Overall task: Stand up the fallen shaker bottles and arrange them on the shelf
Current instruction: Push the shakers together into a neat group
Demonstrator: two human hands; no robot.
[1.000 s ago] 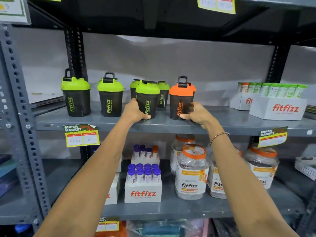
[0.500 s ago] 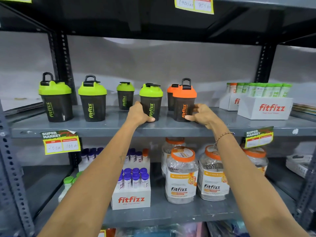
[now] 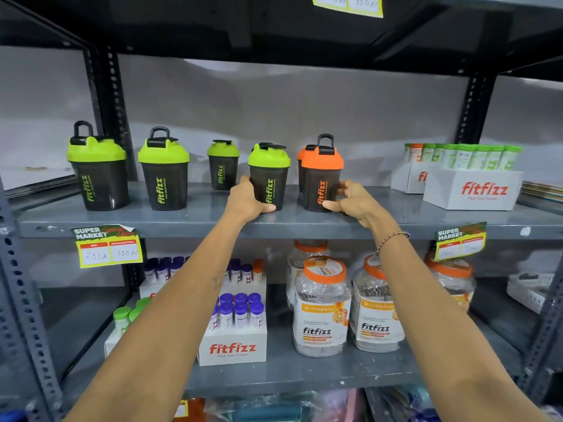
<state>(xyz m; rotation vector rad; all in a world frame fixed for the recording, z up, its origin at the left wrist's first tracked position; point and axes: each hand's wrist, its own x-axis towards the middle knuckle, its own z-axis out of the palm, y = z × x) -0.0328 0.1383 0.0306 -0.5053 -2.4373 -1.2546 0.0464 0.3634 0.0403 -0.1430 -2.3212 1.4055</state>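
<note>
Several dark shaker bottles stand upright on the grey middle shelf. My left hand grips the base of a green-lidded shaker near the shelf's front. My right hand holds the lower right side of an orange-lidded shaker; a second orange-lidded one is mostly hidden behind it. Further left stand two larger green-lidded shakers. A smaller-looking green-lidded shaker sits deeper on the shelf.
White Fitfizz boxes with green tubes fill the shelf's right end. Price tags hang from the front edge. Below are clear jars with orange lids and a box of purple-capped tubes. Steel uprights frame the bay.
The view has shifted right and closer. The two held shakers now stand further apart, side by side near the shelf's front. Both hands stay on their shakers.
</note>
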